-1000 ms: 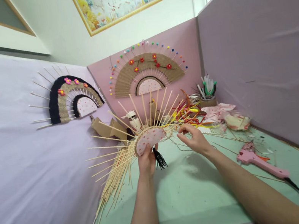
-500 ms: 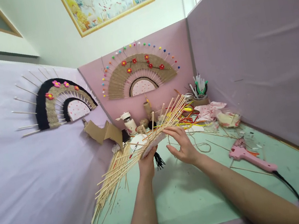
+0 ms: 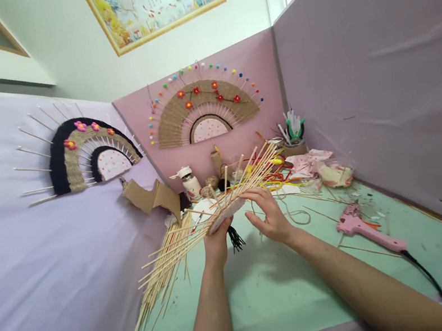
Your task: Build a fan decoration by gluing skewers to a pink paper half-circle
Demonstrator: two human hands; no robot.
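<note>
My left hand [image 3: 218, 241] grips the pale base [image 3: 226, 216] of an unfinished fan from below, its fingers mostly hidden. Thin wooden sticks [image 3: 265, 159] spread out from that base to the left and right, and a few point upward. A black tassel [image 3: 236, 238] hangs beneath it. At the base's right end, my right hand [image 3: 270, 216] has its fingers stretched over the sticks, thumb apart; the fingertips touch the fan's edge. Close to this hand, a strand of twine [image 3: 298, 216] loops over the table.
A pink glue gun [image 3: 369, 231] with a black cord lies at the right. Loose sticks [image 3: 155, 277] are piled at the left. Behind stand a white bottle [image 3: 189, 183], folded cardboard [image 3: 151, 196] and a pot of tools [image 3: 295, 144]. Two finished fans [image 3: 203, 100] hang on the panels.
The view has shifted very slightly. Both hands keep nearly the same places on the fan; no grip has visibly changed.
</note>
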